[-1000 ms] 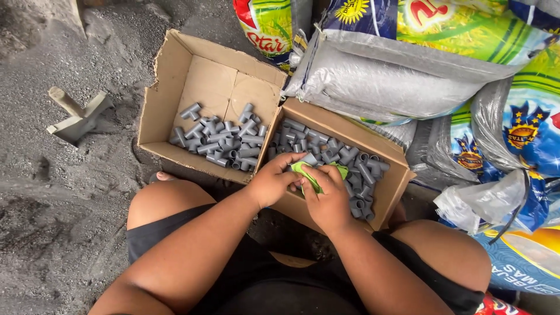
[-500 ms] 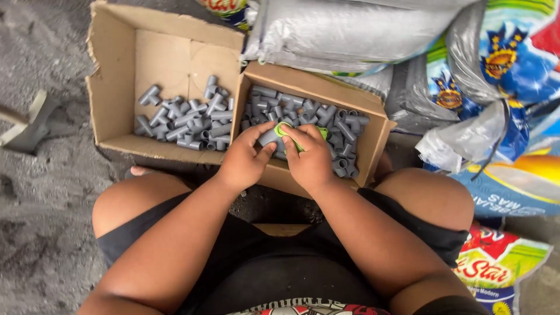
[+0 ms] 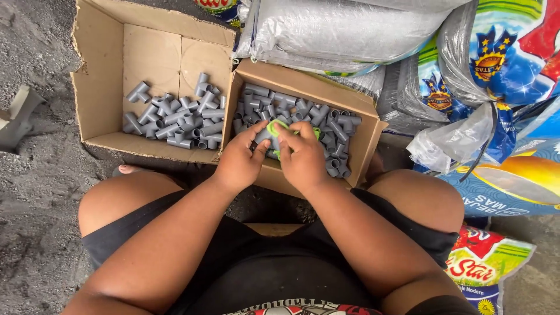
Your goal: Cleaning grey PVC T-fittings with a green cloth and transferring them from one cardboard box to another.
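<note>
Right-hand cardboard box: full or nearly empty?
Fairly full: grey pipe fittings cover most of the floor of the right box, under both hands.

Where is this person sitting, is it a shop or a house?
Probably an informal workshop or storeroom floor. Two cardboard boxes hold grey pipe fittings, filled sacks are piled behind, and the ground is gritty and grey.
</note>
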